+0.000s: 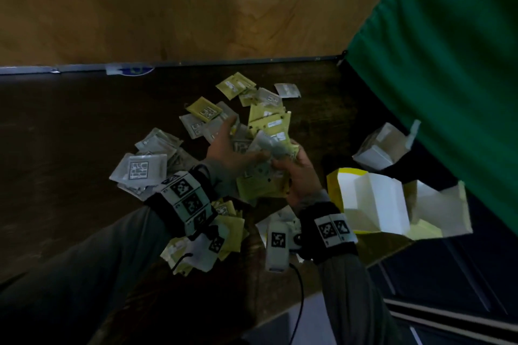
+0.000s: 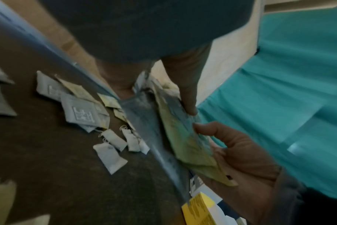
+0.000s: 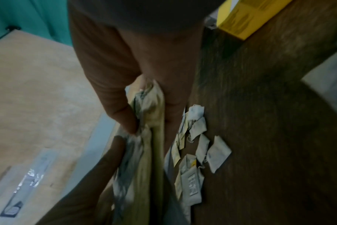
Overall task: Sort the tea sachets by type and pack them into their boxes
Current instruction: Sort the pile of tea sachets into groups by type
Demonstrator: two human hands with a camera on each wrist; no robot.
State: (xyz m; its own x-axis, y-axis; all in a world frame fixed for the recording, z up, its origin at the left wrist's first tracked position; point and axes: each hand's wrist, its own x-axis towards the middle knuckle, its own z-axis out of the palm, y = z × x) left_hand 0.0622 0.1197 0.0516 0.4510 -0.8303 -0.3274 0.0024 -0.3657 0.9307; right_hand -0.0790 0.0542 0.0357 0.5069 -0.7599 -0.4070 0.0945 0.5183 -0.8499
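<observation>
Both hands grip one stack of thin yellow and grey paper tea sachets (image 1: 265, 145), left hand (image 1: 227, 148) and right hand (image 1: 301, 173) pinching opposite edges; light, floppy, slippery, so clamp across the stack's faces.

I see yellow and grey sachets (image 1: 260, 148) bunched upright between my left hand (image 1: 227, 148) and right hand (image 1: 302, 173) — more lie scattered beyond the fingers; open yellow box (image 1: 364, 199) just right.
</observation>
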